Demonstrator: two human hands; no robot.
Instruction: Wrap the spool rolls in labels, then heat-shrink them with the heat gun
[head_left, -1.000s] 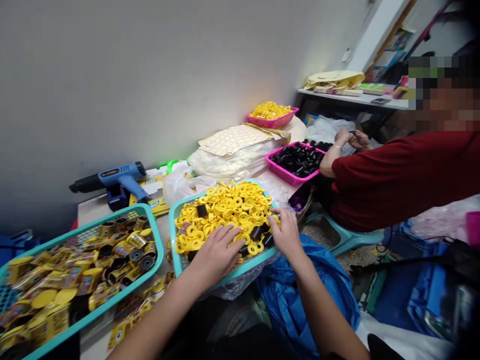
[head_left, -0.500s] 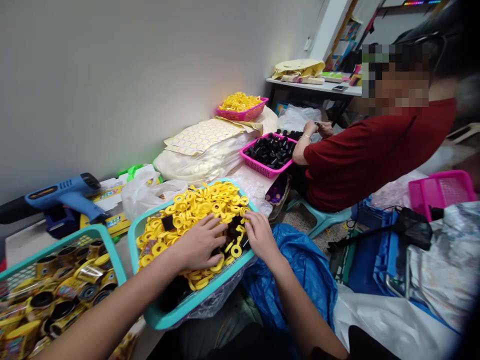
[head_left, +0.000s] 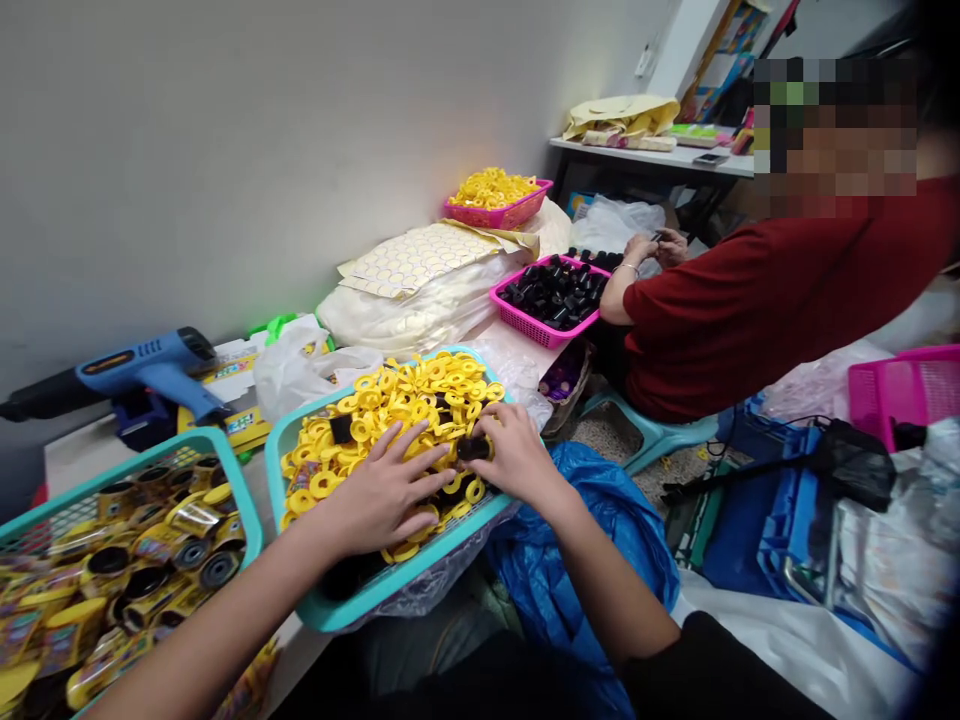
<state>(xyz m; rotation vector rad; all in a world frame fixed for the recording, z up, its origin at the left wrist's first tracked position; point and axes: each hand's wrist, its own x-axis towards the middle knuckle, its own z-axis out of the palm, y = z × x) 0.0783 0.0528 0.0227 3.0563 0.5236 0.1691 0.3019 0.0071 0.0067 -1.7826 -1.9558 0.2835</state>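
A turquoise basket (head_left: 431, 557) in front of me is heaped with yellow plastic pieces (head_left: 405, 395), many of them ring-shaped, with some black parts among them. My left hand (head_left: 382, 490) lies palm down on the heap, fingers spread. At the basket's right side, my right hand (head_left: 517, 450) grips a short black cylindrical piece (head_left: 472, 449) between thumb and fingers. Its far side is hidden by the fingers. To the left stands a second turquoise basket (head_left: 251, 510), full of small gold-and-yellow wrapped containers (head_left: 150, 580) with dark round openings.
A blue heat gun (head_left: 150, 365) lies behind the left basket. Beyond are a pink basket (head_left: 525, 325) of black parts and another pink basket (head_left: 499, 215) of yellow pieces. A co-worker in a red top (head_left: 697, 290) sits at right. A blue plastic bag (head_left: 592, 550) hangs beside my right arm.
My right hand has closed on a black cylindrical piece at the basket's right side. My left hand stays spread on the yellow pieces. The view has shifted slightly.
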